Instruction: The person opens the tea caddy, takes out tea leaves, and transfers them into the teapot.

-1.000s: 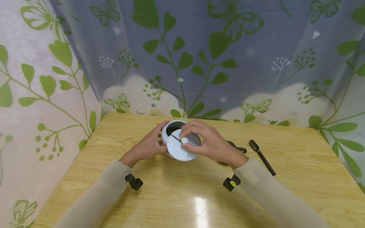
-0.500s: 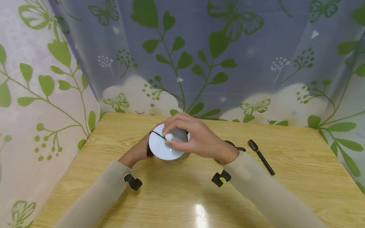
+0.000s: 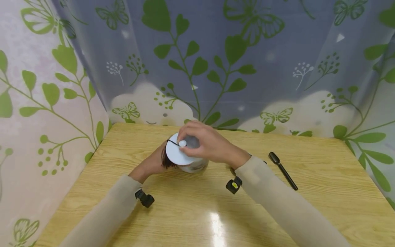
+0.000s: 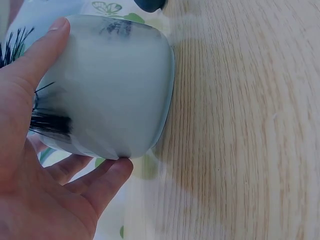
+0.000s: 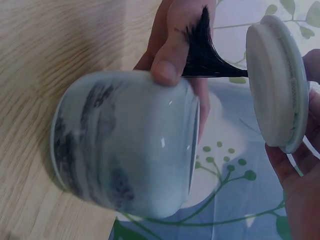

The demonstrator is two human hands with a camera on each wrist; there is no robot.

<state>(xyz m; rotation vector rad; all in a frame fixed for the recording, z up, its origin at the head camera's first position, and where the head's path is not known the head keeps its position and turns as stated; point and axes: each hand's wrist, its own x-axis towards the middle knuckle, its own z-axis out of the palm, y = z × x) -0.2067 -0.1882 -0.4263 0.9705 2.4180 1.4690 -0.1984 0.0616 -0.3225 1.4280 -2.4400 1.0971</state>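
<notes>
A white ceramic jar (image 3: 195, 166) with dark painted decoration stands on the table, its body plain on the side facing the left wrist view. My left hand (image 3: 152, 163) grips it around the left side, thumb and fingers spread on the wall. My right hand (image 3: 211, 142) pinches the knob of the round white lid (image 3: 176, 155). In the right wrist view a gap shows between the lid (image 5: 272, 87) and the jar's rim (image 5: 194, 145). From the lid a dark cord leads to a black tassel (image 5: 202, 52), which hangs by my left thumb. In the head view the lid hides the jar's mouth.
A slim black rod with a thicker oval head (image 3: 283, 171) lies on the wooden table (image 3: 172, 212) to the right. Another dark object (image 3: 232, 170) is mostly hidden behind the right forearm. A leaf-patterned cloth (image 3: 197, 68) hangs along the table's back edge.
My right hand has carried the lid leftward from the jar's front right to above it. The tassel now hangs at the left side. My left hand has stayed on the jar.
</notes>
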